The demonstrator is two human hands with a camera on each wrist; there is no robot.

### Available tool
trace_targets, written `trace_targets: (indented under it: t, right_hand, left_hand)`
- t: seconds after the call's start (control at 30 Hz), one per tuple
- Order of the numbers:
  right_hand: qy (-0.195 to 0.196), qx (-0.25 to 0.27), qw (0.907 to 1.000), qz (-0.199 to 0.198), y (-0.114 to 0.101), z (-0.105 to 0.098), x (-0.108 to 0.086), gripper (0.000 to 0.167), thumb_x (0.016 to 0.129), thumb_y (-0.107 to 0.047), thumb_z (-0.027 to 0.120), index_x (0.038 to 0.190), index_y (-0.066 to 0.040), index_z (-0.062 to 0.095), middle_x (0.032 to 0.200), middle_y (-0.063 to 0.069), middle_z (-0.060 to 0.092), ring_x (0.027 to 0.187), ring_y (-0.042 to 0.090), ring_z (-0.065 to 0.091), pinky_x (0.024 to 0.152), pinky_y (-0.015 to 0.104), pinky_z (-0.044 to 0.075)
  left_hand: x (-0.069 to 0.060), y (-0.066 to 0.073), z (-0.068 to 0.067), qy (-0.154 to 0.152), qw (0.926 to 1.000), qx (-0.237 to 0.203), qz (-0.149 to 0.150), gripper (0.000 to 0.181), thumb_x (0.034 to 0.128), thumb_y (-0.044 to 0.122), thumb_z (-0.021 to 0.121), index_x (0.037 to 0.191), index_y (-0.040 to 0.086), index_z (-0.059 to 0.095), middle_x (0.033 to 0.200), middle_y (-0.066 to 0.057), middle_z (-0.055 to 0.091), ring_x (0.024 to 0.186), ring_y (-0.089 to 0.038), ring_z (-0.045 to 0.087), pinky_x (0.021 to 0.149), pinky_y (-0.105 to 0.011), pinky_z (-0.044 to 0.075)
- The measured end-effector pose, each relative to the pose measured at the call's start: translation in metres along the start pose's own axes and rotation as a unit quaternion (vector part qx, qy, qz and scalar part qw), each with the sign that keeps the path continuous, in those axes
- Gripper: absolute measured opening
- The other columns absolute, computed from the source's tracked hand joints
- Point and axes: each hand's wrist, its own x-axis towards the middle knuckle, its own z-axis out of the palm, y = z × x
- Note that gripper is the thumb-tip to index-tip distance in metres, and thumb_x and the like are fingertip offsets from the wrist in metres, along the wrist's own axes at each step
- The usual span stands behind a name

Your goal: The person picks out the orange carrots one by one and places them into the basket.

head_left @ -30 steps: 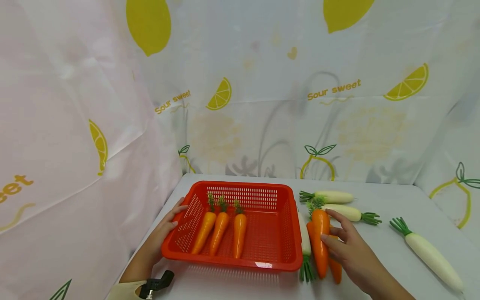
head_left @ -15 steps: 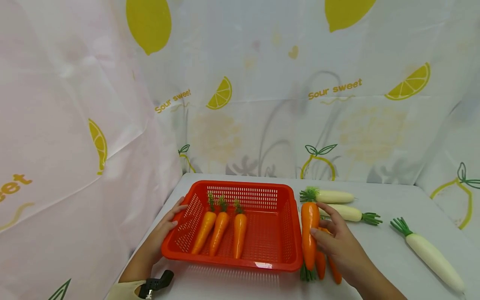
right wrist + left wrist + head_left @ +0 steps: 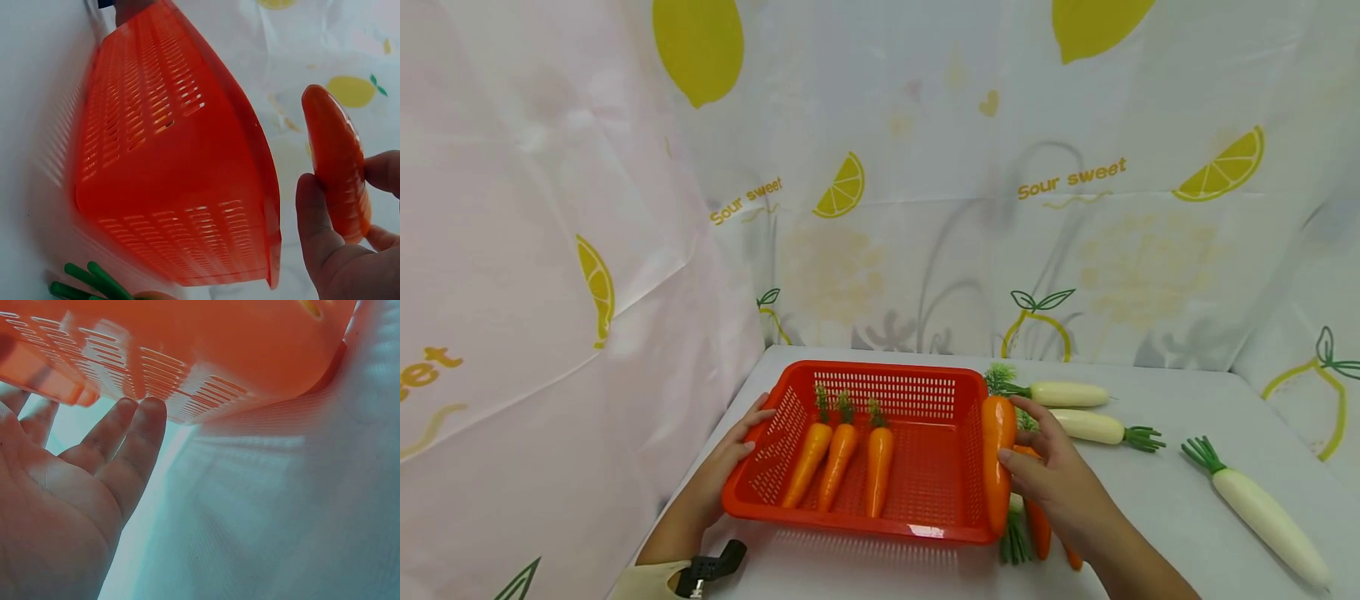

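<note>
My right hand (image 3: 1056, 479) pinches an orange carrot (image 3: 997, 462) between thumb and fingers, over the right rim of a red slotted basket (image 3: 865, 526). Seen from the right wrist, the carrot (image 3: 337, 162) is just beyond the basket's rim, apart from it. Three carrots lie side by side in the basket, the middle one (image 3: 838, 467) among them. On the basket's left side rests my left hand (image 3: 718, 471); its fingertips (image 3: 150, 409) touch the slotted outer wall in the left wrist view.
Right of the basket lie more carrots (image 3: 1037, 525), partly hidden by my right hand. White radishes with green stems lie around: one at the back (image 3: 1067, 393), one in front of it (image 3: 1086, 425), one far right (image 3: 1262, 517). A patterned cloth (image 3: 925, 208) hangs behind the table.
My right hand has lifted the carrot and moved left, from the carrots beside the basket to above its right rim. My left hand and the basket have stayed put.
</note>
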Motion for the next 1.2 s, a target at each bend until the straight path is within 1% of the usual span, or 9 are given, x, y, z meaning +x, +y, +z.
trace_targets:
  t: [0.13,0.27,0.37,0.5,0.73,0.87,0.97,1.1,1.2]
  right_hand:
    - [-0.013,0.002,0.9999,0.002,-0.001,0.004,0.003,0.071,0.104,-0.016,0.061,0.162,-0.029,0.022,0.147,0.025,0.042,0.116,0.032,0.064,0.096,0.046,0.06]
    - [-0.016,0.003,0.9998,0.011,-0.002,0.011,0.008,0.071,0.103,-0.017,0.064,0.161,-0.034,0.026,0.145,0.023,0.046,0.114,0.032,0.065,0.095,0.046,0.059]
    - [-0.021,0.006,0.9997,0.014,-0.003,0.016,0.011,0.071,0.102,-0.018,0.066,0.16,-0.035,0.028,0.144,0.023,0.047,0.113,0.032,0.065,0.094,0.044,0.059]
    - [-0.025,0.008,0.9996,0.011,-0.002,0.023,0.015,0.071,0.101,-0.017,0.066,0.159,-0.034,0.029,0.142,0.023,0.046,0.111,0.031,0.063,0.093,0.041,0.058]
    - [-0.017,-0.017,0.9996,0.015,-0.003,0.033,0.021,0.068,0.099,-0.022,0.07,0.156,-0.037,0.036,0.144,0.021,0.048,0.114,0.031,0.064,0.095,0.044,0.06]
    - [-0.016,-0.015,0.9996,0.02,-0.003,0.038,0.023,0.068,0.099,-0.021,0.071,0.155,-0.036,0.036,0.145,0.02,0.046,0.113,0.032,0.063,0.094,0.045,0.06]
    - [-0.014,-0.012,0.9995,0.026,-0.004,0.042,0.027,0.068,0.098,-0.02,0.071,0.155,-0.034,0.037,0.143,0.02,0.046,0.111,0.031,0.064,0.093,0.045,0.06]
    - [-0.016,-0.015,0.9994,0.025,-0.004,0.047,0.031,0.067,0.098,-0.02,0.072,0.154,-0.034,0.039,0.141,0.02,0.048,0.11,0.03,0.065,0.094,0.045,0.059]
    - [-0.014,-0.02,0.9994,0.022,-0.005,0.051,0.035,0.068,0.097,-0.021,0.073,0.155,-0.033,0.039,0.141,0.021,0.049,0.109,0.03,0.065,0.094,0.046,0.06]
  left_hand:
    - [0.0,0.0,0.0,0.001,1.0,-0.001,-0.003,0.054,0.1047,0.008,0.035,0.159,0.004,0.034,0.178,0.003,-0.007,0.159,-0.041,-0.009,0.104,-0.024,0.051]
    - [-0.001,-0.001,0.0,0.007,1.0,0.003,-0.005,0.055,0.1043,0.008,0.035,0.159,0.004,0.034,0.178,0.002,-0.006,0.159,-0.041,-0.01,0.105,-0.023,0.05]
    - [-0.002,-0.002,0.0,0.011,0.9999,0.005,-0.008,0.055,0.1042,0.008,0.035,0.159,0.005,0.033,0.178,0.003,-0.006,0.16,-0.041,-0.01,0.105,-0.023,0.05]
    - [-0.002,-0.003,-0.001,0.011,0.9999,0.002,-0.013,0.056,0.1042,0.008,0.035,0.16,0.005,0.033,0.178,0.005,-0.005,0.16,-0.041,-0.009,0.105,-0.024,0.051]
    - [0.0,0.001,0.001,0.006,1.0,0.004,-0.005,0.055,0.104,0.008,0.036,0.159,0.005,0.035,0.178,0.002,-0.006,0.16,-0.042,-0.009,0.104,-0.025,0.052]
    - [0.001,0.002,0.002,0.006,1.0,0.007,-0.002,0.055,0.104,0.009,0.037,0.159,0.006,0.035,0.178,0.002,-0.005,0.16,-0.042,-0.009,0.103,-0.024,0.052]
    - [0.0,0.001,0.001,0.0,0.9999,0.015,0.005,0.054,0.105,0.009,0.036,0.159,0.004,0.035,0.178,0.0,-0.006,0.16,-0.04,-0.011,0.106,-0.02,0.048]
    - [-0.002,0.0,0.001,-0.005,0.9996,0.021,0.016,0.052,0.1059,0.008,0.033,0.158,0.001,0.034,0.178,-0.003,-0.007,0.159,-0.037,-0.009,0.108,-0.017,0.044]
    - [-0.002,0.0,0.0,-0.005,0.9997,0.019,0.017,0.052,0.1062,0.009,0.033,0.158,0.001,0.034,0.178,-0.002,-0.006,0.16,-0.036,-0.008,0.108,-0.017,0.044]
